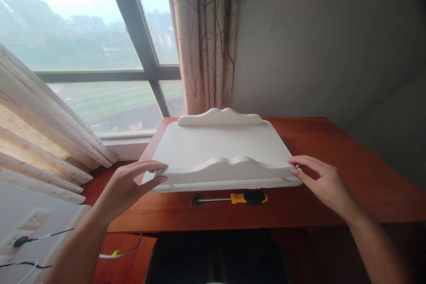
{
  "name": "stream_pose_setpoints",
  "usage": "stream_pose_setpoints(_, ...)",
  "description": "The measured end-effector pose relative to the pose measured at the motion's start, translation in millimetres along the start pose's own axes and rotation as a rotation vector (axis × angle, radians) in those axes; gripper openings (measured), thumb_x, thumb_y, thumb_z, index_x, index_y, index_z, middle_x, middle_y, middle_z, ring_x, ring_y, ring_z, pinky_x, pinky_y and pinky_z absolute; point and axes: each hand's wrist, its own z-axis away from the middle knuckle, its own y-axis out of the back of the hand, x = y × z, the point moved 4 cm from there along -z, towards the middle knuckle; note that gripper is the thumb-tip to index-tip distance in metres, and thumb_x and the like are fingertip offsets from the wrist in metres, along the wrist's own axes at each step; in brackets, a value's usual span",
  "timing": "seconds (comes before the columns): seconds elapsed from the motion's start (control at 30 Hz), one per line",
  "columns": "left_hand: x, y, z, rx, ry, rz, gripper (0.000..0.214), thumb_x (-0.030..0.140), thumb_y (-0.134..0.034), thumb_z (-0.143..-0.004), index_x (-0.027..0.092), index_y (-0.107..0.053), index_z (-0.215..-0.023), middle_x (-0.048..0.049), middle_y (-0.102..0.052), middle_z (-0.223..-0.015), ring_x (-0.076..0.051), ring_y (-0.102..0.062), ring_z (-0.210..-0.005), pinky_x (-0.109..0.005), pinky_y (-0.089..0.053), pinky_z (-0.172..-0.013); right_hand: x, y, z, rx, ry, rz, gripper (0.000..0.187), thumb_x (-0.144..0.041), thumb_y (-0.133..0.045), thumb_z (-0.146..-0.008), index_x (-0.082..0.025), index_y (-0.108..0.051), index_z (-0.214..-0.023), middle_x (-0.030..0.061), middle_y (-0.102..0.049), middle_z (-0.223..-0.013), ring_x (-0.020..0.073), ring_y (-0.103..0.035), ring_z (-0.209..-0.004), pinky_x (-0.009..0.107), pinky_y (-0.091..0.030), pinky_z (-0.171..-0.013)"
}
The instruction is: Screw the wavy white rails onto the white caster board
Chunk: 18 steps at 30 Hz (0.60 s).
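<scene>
Daylight comes through a tall window [100, 40] beside a branch-patterned curtain [208, 35], falling on a reddish-brown wooden table [333, 164]. Towards the table's left edge lies a flat white board [219, 142], its far side close to the table's far edge. Along that far side stands a white wavy-topped rear panel [219, 119]. A matching front panel [229, 171] stands upright along the board's near side; whether its underside is fully seated on the board cannot be told from this angle.

The person's left hand [136, 179] pinches the front panel's left end between thumb and fingers, and the right hand [322, 179] pinches the right end in the same way. Between the board and the table's near edge lies a yellow-and-black screwdriver [249, 198], its shaft pointing left to a small cluster of dark pieces [195, 198], too small to identify.

The front panel looks stiff and fairly light, likely painted wood or board, with a smooth face that may slip under dry fingertips. Its thin ends seem the best hold, since a grip at both keeps it level; the wavy crest offers less even purchase, and its edges could chip if knocked.
</scene>
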Motion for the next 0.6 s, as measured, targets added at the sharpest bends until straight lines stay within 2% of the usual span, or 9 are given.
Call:
stream_pose_setpoints(0.27, 4.9, 0.1, 4.8, 0.033, -0.029, -0.001, 0.033, 0.056, -0.075, -0.082, 0.028, -0.081, -0.098, -0.0022, -0.081, -0.099, -0.024, -0.077, -0.090, -0.031, -0.062, -0.085, -4.8, 1.4, 3.2, 0.013, 0.049, 0.019, 0.021, -0.045, -0.066, -0.094, -0.031, -0.075, -0.106, 0.0041, -0.075, -0.114, 0.0282, -0.071, -0.105, 0.043, -0.058, -0.093)
stream_pose_setpoints(0.6, 4.0, -4.3, -4.8, 0.023, 0.038, 0.015, 0.043, 0.065, -0.071, -0.082, 0.026, -0.081, -0.097, -0.0042, -0.081, -0.099, -0.027, -0.076, -0.090, -0.036, -0.061, -0.087, -1.1, 0.0, 0.6, 0.032, 0.039, 0.027, 0.022, -0.047, -0.066, -0.093, -0.032, -0.076, -0.106, 0.0036, -0.076, -0.113, 0.0291, -0.072, -0.105, 0.044, -0.059, -0.091)
